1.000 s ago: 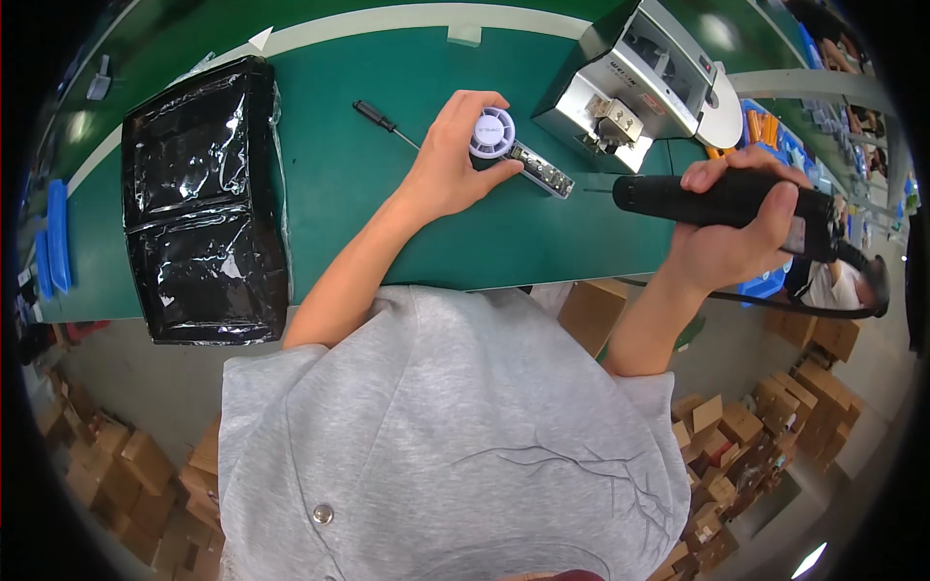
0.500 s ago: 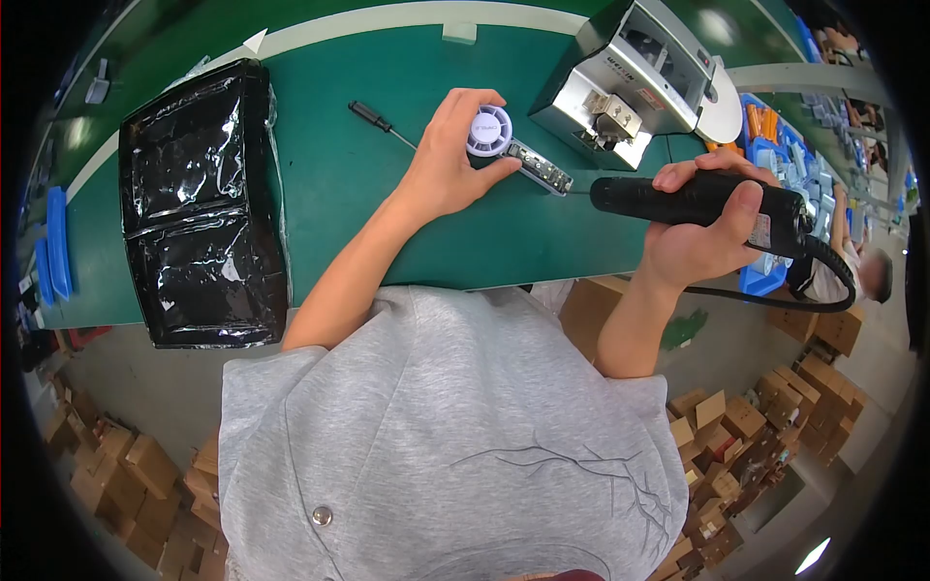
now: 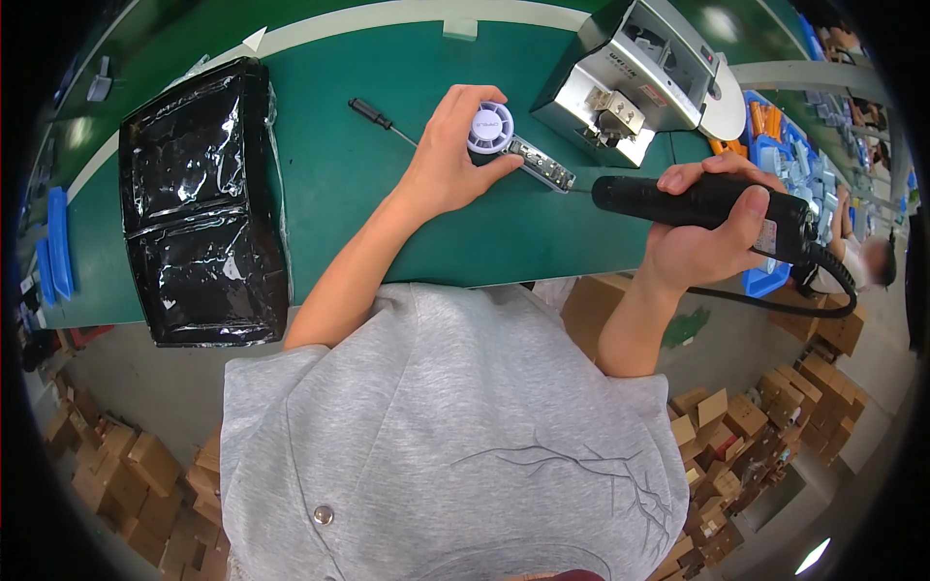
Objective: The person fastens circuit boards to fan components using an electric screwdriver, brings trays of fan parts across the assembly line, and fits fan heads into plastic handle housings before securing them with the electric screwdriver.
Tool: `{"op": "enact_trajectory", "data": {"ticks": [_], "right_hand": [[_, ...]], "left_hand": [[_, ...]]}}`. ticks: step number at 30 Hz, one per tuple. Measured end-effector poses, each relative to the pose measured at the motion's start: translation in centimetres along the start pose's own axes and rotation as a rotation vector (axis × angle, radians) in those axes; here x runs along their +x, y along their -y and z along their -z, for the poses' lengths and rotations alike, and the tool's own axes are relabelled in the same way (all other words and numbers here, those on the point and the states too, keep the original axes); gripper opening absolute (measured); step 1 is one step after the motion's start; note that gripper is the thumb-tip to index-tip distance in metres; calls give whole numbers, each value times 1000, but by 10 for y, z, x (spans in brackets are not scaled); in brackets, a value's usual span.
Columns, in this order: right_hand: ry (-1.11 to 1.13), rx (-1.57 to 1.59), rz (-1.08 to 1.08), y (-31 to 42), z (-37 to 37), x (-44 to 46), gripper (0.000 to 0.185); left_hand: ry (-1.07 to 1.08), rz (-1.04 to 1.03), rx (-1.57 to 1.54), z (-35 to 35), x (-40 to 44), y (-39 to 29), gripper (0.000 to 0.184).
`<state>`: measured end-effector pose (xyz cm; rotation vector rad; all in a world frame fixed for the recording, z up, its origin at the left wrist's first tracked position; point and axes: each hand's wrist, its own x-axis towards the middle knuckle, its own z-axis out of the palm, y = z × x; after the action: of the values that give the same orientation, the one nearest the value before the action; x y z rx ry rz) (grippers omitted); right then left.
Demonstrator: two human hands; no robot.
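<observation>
My left hand (image 3: 444,160) grips a small handheld fan (image 3: 491,128) by its round lavender head, thumb on the near side. The fan's handle is open, showing a circuit board (image 3: 542,165) that points right and toward me. In my right hand (image 3: 702,232) lies a black electric screwdriver (image 3: 644,198), held nearly level with fingers wrapped round it. Its thin bit reaches left to the far end of the fan's handle; whether it sits in a screw is too small to tell. A black-handled screwdriver (image 3: 371,113) lies on the green mat (image 3: 358,194), its shaft running toward my left hand.
A metal screw-feeder machine (image 3: 620,87) stands at the back right. Blue bins (image 3: 770,160) with orange and light-blue parts are beyond my right hand. A black plastic-wrapped package (image 3: 203,203) lies at left. The screwdriver's cable (image 3: 833,290) loops at right; a co-worker (image 3: 862,257) sits beyond.
Both hands stay almost in place. The electric screwdriver and my right hand have shifted very slightly right; the fan is still in my left hand.
</observation>
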<state>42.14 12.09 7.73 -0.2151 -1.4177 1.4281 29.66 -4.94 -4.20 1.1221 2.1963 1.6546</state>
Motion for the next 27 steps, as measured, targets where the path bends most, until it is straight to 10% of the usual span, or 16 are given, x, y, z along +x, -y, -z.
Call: {"op": "enact_trajectory", "data": {"ticks": [17, 27], "right_hand": [[111, -19, 149, -10, -1, -27, 46], [72, -130, -401, 34, 40, -22, 22]], "left_hand": [[5, -1, 30, 0, 0, -2, 62], [241, 49, 53, 31, 23, -19, 61]]}}
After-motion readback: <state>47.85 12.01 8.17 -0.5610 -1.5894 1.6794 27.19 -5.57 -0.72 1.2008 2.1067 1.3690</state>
